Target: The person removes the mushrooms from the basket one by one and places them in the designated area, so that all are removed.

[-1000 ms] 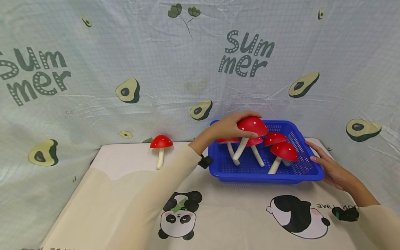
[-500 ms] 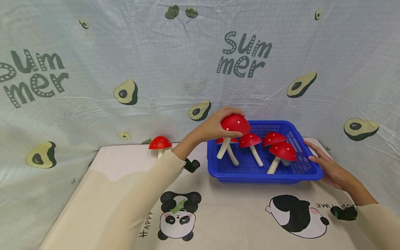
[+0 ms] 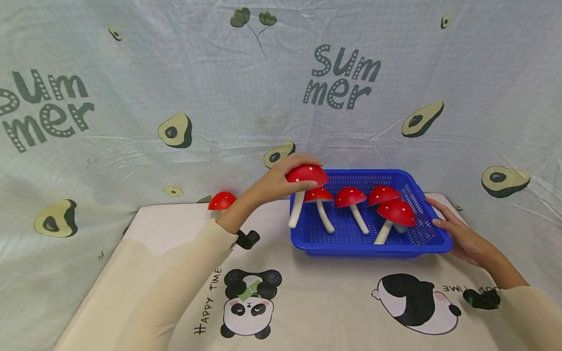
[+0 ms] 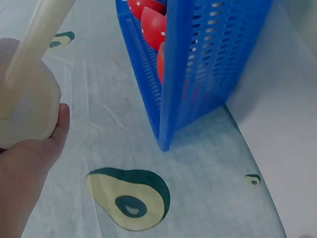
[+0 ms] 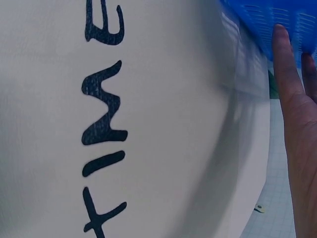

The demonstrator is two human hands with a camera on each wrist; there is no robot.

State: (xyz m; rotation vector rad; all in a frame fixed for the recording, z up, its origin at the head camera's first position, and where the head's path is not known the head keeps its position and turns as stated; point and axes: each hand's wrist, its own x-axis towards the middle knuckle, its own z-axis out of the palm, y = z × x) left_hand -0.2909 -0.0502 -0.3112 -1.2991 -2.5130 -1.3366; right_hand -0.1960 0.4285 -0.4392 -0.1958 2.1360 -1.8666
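Note:
My left hand (image 3: 274,183) grips a toy mushroom (image 3: 306,174) by its red, white-dotted cap. Its cream stem slants down over the left rim of a blue plastic basket (image 3: 373,248). Seen from the left wrist, the pale underside of this mushroom cap (image 4: 37,109) faces the camera, to one side of the basket wall (image 4: 218,54). Several more red-capped mushrooms (image 3: 350,196) lie inside the basket. At the basket's right side, my right hand (image 3: 461,234) touches it; the right wrist view has its fingers (image 5: 285,59) stretched straight against the blue wall.
Another mushroom (image 3: 222,200) is on the table at the back left, its stem mostly hidden behind my left wrist. A cream cloth with panda prints (image 3: 248,312) covers the table. Behind stands a pale cloth backdrop (image 3: 237,122) with avocado prints.
My left hand has carried the mushroom leftward from over the basket's middle to its left rim, uncovering the mushrooms below. The right hand and the basket have stayed in place.

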